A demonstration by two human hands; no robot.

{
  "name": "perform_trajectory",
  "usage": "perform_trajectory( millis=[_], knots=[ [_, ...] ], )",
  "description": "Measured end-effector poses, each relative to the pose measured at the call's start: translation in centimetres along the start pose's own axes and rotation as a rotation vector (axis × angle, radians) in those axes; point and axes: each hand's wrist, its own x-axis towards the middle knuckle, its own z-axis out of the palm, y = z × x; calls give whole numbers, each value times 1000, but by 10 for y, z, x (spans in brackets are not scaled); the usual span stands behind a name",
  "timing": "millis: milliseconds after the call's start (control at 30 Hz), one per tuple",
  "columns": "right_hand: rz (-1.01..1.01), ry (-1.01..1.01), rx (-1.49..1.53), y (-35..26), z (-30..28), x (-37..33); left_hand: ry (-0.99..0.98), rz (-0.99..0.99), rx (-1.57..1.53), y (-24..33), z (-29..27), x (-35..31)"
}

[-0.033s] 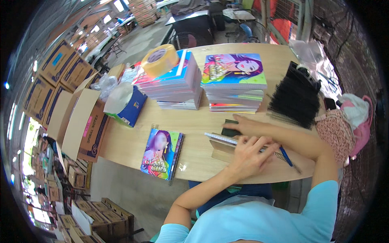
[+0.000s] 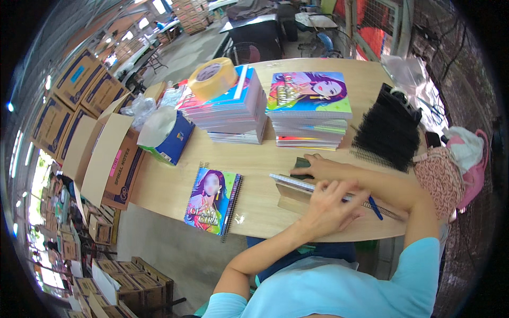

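My left hand [image 2: 333,208] is bent over the edge of a thin notebook [image 2: 293,182], whose white page edges show. Its fingers curl at the bound side, and just what they pinch there is partly hidden. A brown wooden or cardboard support [image 2: 295,199] lies under the notebook. From beneath the hand a wire spiral coil [image 2: 389,213] runs out to the right, beside a blue pen [image 2: 375,209]. My right arm reaches across beyond it, and my right hand [image 2: 317,167] grips a small dark green block [image 2: 301,165] behind the notebook.
A finished spiral notebook [image 2: 213,202] lies at left. Behind stand two notebook stacks [image 2: 236,124] [image 2: 310,127], one topped by a tape roll [image 2: 213,79]. Black coils [image 2: 389,127] and a patterned cloth bag [image 2: 440,175] are at right. An open carton [image 2: 119,169] and blue box [image 2: 177,138] sit left.
My left fingers have lifted and spread a little over the notebook's edge. My right fingers are bent more over the dark block. The rest stays in place.
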Motion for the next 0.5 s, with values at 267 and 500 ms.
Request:
perform_trajectory(
  millis=[267,500],
  knots=[
    [240,94,1076,18,-79,-107,135,-118,143,-2,-25,7],
    [-16,161,1316,-8,-101,-149,64,-187,-21,-20,-18,-2]
  ],
)
